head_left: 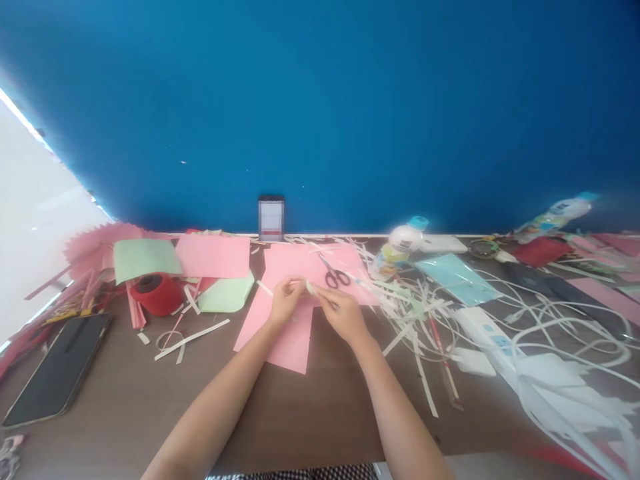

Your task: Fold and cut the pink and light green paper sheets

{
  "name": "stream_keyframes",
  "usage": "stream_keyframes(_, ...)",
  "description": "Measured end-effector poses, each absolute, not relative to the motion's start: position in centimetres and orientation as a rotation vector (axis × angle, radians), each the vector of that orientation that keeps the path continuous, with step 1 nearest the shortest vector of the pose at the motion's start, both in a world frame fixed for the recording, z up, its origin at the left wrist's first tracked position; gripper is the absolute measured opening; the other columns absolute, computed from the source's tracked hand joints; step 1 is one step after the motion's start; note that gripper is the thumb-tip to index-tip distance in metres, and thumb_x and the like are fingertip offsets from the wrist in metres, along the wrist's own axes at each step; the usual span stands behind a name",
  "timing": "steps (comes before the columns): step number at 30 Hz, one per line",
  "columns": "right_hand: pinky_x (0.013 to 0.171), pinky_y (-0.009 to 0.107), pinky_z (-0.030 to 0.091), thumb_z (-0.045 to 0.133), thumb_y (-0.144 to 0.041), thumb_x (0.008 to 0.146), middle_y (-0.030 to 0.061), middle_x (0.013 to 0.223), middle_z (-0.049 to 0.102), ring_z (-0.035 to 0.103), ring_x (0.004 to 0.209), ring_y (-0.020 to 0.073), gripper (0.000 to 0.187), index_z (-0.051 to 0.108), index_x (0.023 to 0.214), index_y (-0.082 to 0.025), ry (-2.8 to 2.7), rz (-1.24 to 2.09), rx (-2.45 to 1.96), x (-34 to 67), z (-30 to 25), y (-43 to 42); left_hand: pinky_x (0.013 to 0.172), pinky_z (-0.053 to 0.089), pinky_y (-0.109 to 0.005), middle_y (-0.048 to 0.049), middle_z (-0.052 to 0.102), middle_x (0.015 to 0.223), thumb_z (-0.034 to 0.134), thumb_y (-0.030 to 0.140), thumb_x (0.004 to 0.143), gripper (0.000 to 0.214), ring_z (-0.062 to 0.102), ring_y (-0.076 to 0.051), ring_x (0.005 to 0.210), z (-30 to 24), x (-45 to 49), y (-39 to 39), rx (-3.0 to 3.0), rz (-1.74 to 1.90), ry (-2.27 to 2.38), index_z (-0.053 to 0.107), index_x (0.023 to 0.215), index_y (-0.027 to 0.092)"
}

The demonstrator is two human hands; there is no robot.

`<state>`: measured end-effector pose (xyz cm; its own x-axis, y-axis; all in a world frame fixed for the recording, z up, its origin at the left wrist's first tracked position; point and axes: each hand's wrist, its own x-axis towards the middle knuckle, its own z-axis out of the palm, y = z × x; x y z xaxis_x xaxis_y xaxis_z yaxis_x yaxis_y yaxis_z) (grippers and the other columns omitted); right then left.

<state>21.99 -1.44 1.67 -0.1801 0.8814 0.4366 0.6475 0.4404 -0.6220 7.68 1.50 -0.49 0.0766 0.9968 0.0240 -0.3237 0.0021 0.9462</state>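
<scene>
L hand [286,300]: fingers curled, thumb & index tips pinched on the near edge of the pale piece.
R hand [341,312]: same pinch from the other side; palm turned down, rest of fingers folded.
Pale piece [310,287]: tiny, betw. the two sets of fingertips, above the pink sheets [290,343]; prob. folded paper, but too small & blurred to be sure.
Scissors [336,277]: lying on the pink paper just beyond R hand, handles toward it. Risk: a knuckle could catch the handles if R hand shifts fwd.
Grip risk: v. little to hold, so uneven pull could tear or crease it; a loose pinch could drop it on the pink.
Paper strips [417,303]: tangled heap to the R; a dropped bit could get lost there, pale on pale.
Cables [530,360]: looped over the R end of the bench [320,427]; a sleeve-less forearm swung wide could snag one & drag strips along.
</scene>
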Motion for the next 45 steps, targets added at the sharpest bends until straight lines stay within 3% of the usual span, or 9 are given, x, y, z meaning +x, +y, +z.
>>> stream_keyframes(4, 0.063, 0.028, 0.050, 0.047, -0.027, 0.082, 0.0034, 0.084, 0.069, 0.064, 0.072, 0.0179, 0.032, 0.058, 0.112, -0.024, -1.872, 0.449, -1.344, 21.9, 2.0, -1.5, 0.079, 0.049, -0.036, -0.0085, 0.066, 0.087, 0.060, 0.036, 0.070, 0.025, 0.062, -0.021, 0.082, -0.5, 7.7, 1.3, 1.136, 1.311, 0.885, 0.066, 0.082, 0.014)
stream_keyframes(8, 0.068, 0.028, 0.049, 0.050, -0.027, 0.079, 0.0019, 0.071, 0.069, 0.063, 0.069, 0.0170, 0.037, 0.053, 0.116, -0.019, -1.786, 0.561, -1.366, 21.6, 2.5, -1.7, 0.078, 0.049, -0.034, -0.0082, 0.067, 0.084, 0.061, 0.035, 0.070, 0.023, 0.062, -0.021, 0.081, -0.6, 7.8, 1.3, 1.201, 1.294, 0.889, 0.068, 0.077, 0.014)
stream_keyframes(14, 0.065, 0.027, 0.051, 0.055, -0.030, 0.074, 0.0043, 0.074, 0.067, 0.064, 0.070, 0.0174, 0.014, 0.062, 0.079, -0.018, -1.571, 0.599, -1.340, 22.0, 3.1, -1.8, 0.077, 0.048, -0.033, -0.0076, 0.068, 0.087, 0.059, 0.034, 0.072, 0.022, 0.061, -0.022, 0.085, -0.3, 7.7, 1.1, 1.250, 1.330, 0.944, 0.069, 0.078, 0.015)
stream_keyframes(17, 0.068, 0.029, 0.051, 0.058, -0.029, 0.071, 0.0034, 0.068, 0.067, 0.064, 0.067, 0.0174, 0.013, 0.061, 0.069, -0.018, -1.629, 0.799, -1.323, 22.3, 3.6, -1.9, 0.076, 0.048, -0.032, -0.0066, 0.068, 0.083, 0.058, 0.033, 0.072, 0.022, 0.062, -0.021, 0.082, 0.0, 7.6, 1.0, 1.306, 1.329, 0.968, 0.069, 0.071, 0.015)
stream_keyframes(21, 0.070, 0.031, 0.051, 0.061, -0.034, 0.070, 0.0045, 0.068, 0.068, 0.065, 0.067, 0.0189, 0.017, 0.060, 0.070, -0.016, -1.581, 1.062, -1.267, 22.3, 3.8, -1.8, 0.075, 0.047, -0.030, -0.0053, 0.069, 0.078, 0.058, 0.031, 0.071, 0.020, 0.062, -0.020, 0.078, -0.1, 7.8, 0.8, 1.321, 1.277, 0.895, 0.069, 0.068, 0.015)
stream_keyframes(29, 0.068, 0.034, 0.051, 0.064, -0.042, 0.065, 0.0054, 0.064, 0.067, 0.065, 0.065, 0.0207, 0.026, 0.059, 0.068, -0.016, -1.458, 1.092, -1.271, 22.0, 2.9, -1.2, 0.067, 0.045, -0.026, -0.0033, 0.065, 0.066, 0.055, 0.032, 0.075, 0.026, 0.058, -0.016, 0.067, 0.1, 7.8, 0.5, 1.403, 1.203, 0.839, 0.067, 0.063, 0.013)
stream_keyframes(45, 0.067, 0.031, 0.049, 0.061, -0.034, 0.068, 0.0046, 0.064, 0.067, 0.065, 0.066, 0.0197, 0.019, 0.058, 0.067, -0.016, -1.454, 1.119, -1.297, 22.1, 2.9, -1.0, 0.068, 0.047, -0.028, -0.0054, 0.066, 0.069, 0.055, 0.032, 0.074, 0.024, 0.060, -0.018, 0.069, -0.4, 7.9, 0.6, 1.422, 1.202, 0.826, 0.068, 0.067, 0.013)
